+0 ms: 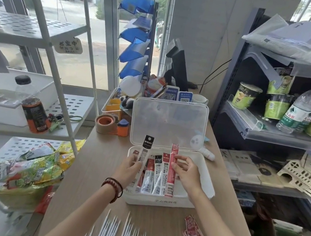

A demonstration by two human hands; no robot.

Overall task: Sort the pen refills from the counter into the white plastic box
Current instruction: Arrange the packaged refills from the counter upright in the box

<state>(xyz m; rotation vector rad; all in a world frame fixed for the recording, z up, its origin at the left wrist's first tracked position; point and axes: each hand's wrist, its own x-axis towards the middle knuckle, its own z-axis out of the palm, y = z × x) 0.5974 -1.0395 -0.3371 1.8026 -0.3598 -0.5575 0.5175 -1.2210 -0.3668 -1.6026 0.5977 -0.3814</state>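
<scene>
Now | left hand [130,168]: fingers pinching black-topped refill [146,149] | right hand [187,175]: fingers pinching red refill [170,182], upright

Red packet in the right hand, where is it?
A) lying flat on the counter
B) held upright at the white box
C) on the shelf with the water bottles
B: the right hand pinches the red refill packet upright at the open white plastic box, off the counter.
</scene>
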